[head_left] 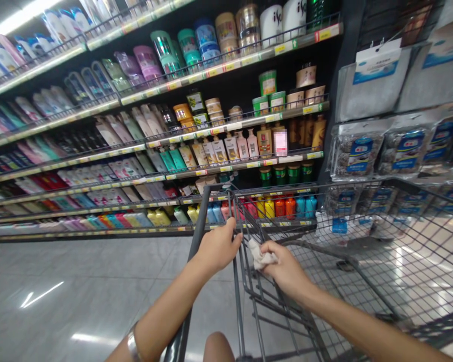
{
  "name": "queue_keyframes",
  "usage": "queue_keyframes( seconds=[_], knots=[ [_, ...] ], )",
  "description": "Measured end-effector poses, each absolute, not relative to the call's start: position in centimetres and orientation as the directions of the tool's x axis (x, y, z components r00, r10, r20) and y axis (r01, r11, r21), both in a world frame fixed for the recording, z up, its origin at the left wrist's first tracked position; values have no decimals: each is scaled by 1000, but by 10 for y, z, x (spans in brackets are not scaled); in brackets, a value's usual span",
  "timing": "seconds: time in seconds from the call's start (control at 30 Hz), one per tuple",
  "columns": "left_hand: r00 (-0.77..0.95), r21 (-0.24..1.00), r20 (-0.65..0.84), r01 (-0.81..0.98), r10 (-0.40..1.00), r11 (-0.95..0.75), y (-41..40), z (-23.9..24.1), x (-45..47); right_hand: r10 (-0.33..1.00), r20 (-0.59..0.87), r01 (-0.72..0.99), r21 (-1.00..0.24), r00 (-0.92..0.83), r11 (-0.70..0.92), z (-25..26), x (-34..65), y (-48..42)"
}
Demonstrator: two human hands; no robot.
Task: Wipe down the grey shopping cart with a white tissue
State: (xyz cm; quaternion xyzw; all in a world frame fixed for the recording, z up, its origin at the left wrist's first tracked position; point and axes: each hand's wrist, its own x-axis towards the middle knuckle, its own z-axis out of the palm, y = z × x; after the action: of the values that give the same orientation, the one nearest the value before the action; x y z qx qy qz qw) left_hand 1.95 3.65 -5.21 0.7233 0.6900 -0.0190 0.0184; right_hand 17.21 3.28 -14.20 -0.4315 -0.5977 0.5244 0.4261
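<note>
A grey metal shopping cart (196, 241) stands right in front of me, its wire basket stretching off to the right. My left hand (219, 245) is at the near end of the cart, its fingers curled over a thin frame bar beside the thick push handle. Between the fingers of my right hand (285, 265) is a crumpled white cloth (261, 257), pressed against the wires of the cart's end panel. Part of the cloth is hidden by the fingers. A silver bracelet (133, 345) circles my left wrist.
Long store shelves (234, 125) hold bottles, jars and tubs in rows behind the cart. Packs of metal scourers (357, 151) hang at the right, close to the basket. Grey tiled floor (109, 281) lies to the left. My knee (219, 347) shows at the bottom.
</note>
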Motion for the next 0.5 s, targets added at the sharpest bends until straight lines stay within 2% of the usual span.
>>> queue_keyframes(
  seconds=[0.1, 0.23, 0.37, 0.5],
  knots=[
    [54, 5, -50, 999, 997, -53, 36, -52, 20, 917, 235, 16, -967, -322, 254, -131, 172, 8],
    [58, -10, -61, 998, 996, -58, 36, -52, 21, 886, 279, 79, -941, -370, 329, -133, 171, -22],
    [57, -10, -78, 998, 995, -58, 35, -54, 22, 818, 446, 145, -840, -362, 522, -141, 179, -37],
    [60, -11, -79, 998, 995, -61, 36, -55, 24, 708, 561, 103, -748, -429, 655, -145, 190, -46]
  ],
)
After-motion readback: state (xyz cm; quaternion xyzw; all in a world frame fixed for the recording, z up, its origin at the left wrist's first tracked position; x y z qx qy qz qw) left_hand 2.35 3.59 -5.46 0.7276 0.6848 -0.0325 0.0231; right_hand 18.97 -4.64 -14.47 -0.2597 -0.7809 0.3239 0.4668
